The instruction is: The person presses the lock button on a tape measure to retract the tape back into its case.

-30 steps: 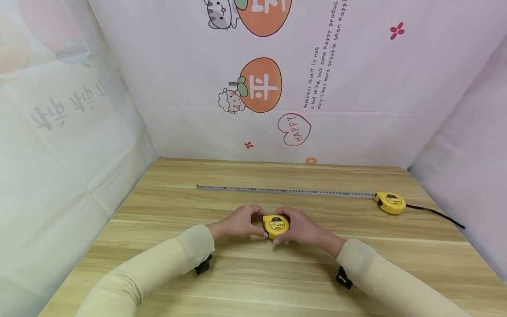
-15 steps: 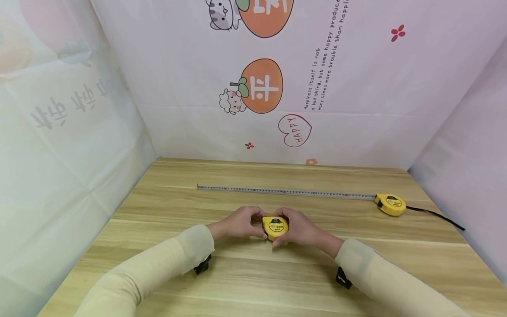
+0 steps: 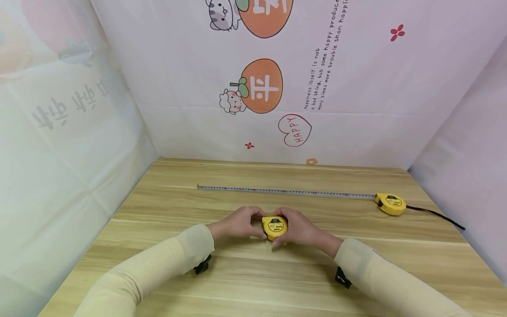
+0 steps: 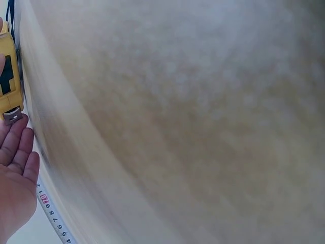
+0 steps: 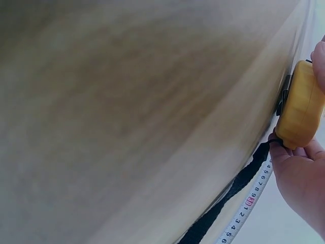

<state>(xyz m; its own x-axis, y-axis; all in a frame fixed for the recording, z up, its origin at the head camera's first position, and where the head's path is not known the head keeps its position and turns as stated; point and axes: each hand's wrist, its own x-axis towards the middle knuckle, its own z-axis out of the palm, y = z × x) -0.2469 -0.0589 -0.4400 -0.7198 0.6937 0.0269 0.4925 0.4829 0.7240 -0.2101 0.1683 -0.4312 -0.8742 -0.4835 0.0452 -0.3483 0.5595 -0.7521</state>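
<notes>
A yellow tape measure (image 3: 275,225) is held between both hands close over the middle of the table, its labelled face up. My left hand (image 3: 240,222) holds its left end between thumb and fingers; in the left wrist view the fingertips lie at the metal hook (image 4: 12,117) at the mouth of the case. The right hand (image 3: 301,226) grips the right end of the case, thumb toward me. A black wrist strap (image 5: 228,193) trails from that end in the right wrist view. No blade shows drawn out of this tape measure.
Behind the hands, a second yellow tape measure (image 3: 392,204) lies at the right with its blade (image 3: 285,191) drawn out to the left across the wooden table (image 3: 253,281). Its black strap (image 3: 435,212) points toward the right edge. Printed cloth (image 3: 190,79) walls the back and sides.
The tape measure in the hands has turned slightly and shifted a little to the left. Both hands keep their hold; the second tape measure has not moved.
</notes>
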